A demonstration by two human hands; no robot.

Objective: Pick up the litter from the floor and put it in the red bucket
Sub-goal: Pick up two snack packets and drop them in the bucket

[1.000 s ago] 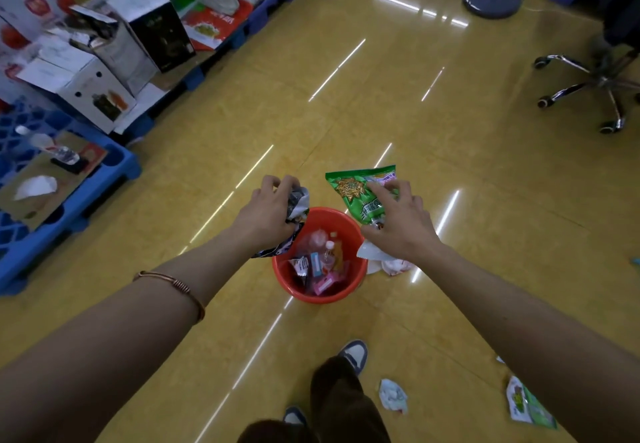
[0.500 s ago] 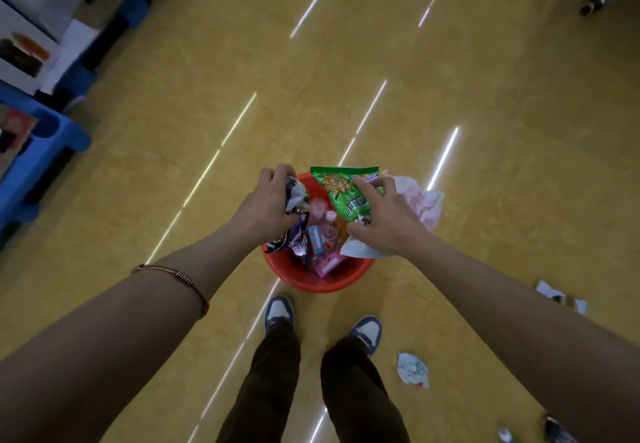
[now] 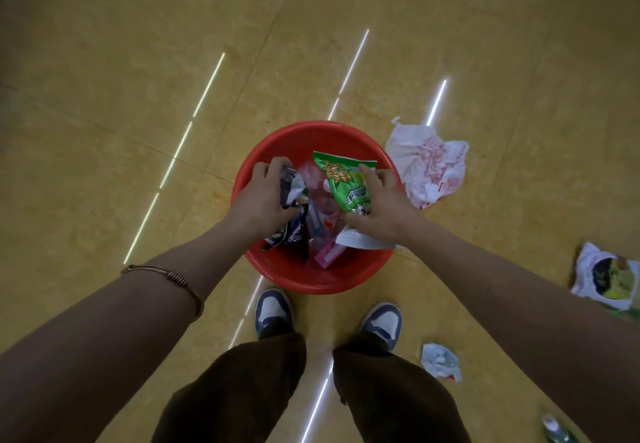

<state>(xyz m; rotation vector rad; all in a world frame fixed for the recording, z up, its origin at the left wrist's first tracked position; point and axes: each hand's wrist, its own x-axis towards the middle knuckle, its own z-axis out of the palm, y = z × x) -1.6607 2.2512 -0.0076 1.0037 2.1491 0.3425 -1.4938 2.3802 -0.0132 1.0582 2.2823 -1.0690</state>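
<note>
Head view, one red bucket (image 3: 304,129), left hand (image 3: 262,198) gripping wrapper (image 3: 293,186), right hand (image 3: 385,204) gripping packet (image 3: 342,180)

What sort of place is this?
Indoors, probably a large hall or workroom, though which is unclear: the glossy yellow floor shows long strip-light reflections, and litter such as a white wrapper lies beside a red bucket.

Copper wire bracelet (image 3: 162,278), brown trousers (image 3: 242,390), blue-and-white sneakers (image 3: 273,311).
</note>
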